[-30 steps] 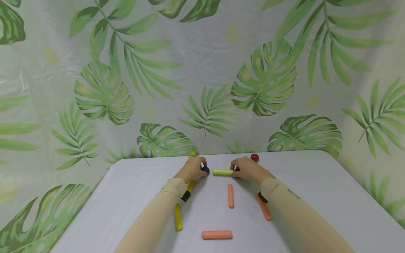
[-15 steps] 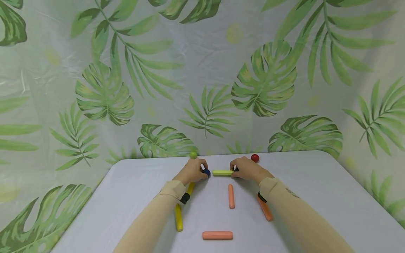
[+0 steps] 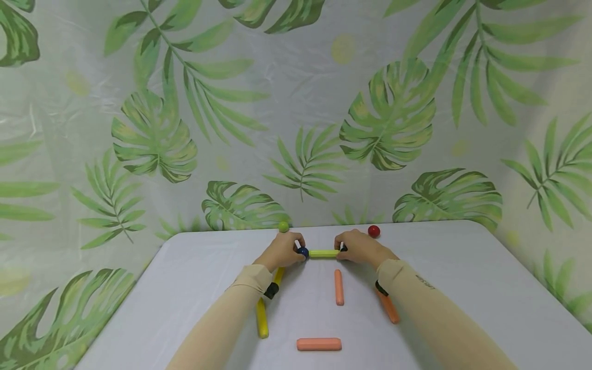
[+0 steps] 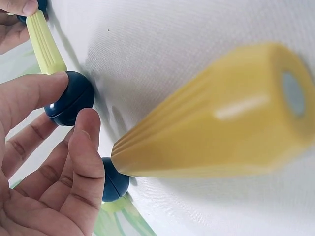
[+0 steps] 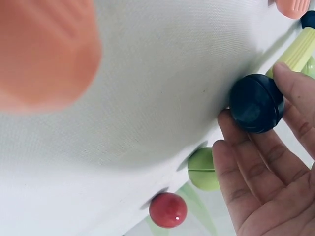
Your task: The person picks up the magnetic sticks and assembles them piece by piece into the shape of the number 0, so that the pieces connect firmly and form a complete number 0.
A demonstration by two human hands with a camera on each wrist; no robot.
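Observation:
My left hand (image 3: 283, 250) pinches a dark blue ball (image 4: 71, 98) between thumb and fingers. A pale yellow-green ribbed stick (image 3: 322, 254) lies across, its left end meeting that ball. At the stick's right end, my right hand (image 3: 363, 247) holds another dark blue ball (image 5: 256, 103), its thumb where ball and stick join. Below the left hand in the left wrist view, a third dark blue ball (image 4: 115, 179) touches the end of a yellow stick (image 4: 211, 123); the fingers partly cover this ball.
A red ball (image 3: 374, 231) and a green ball (image 3: 283, 226) sit near the table's back edge. Coral sticks lie nearer: one upright in view (image 3: 339, 288), one crosswise (image 3: 319, 344), one by the right forearm (image 3: 389, 308). Another yellow stick (image 3: 262, 318) lies beside the left forearm.
The gap between the left hand's blue ball and the pale stick has closed. The right hand, with its ball and the stick, has shifted slightly left.

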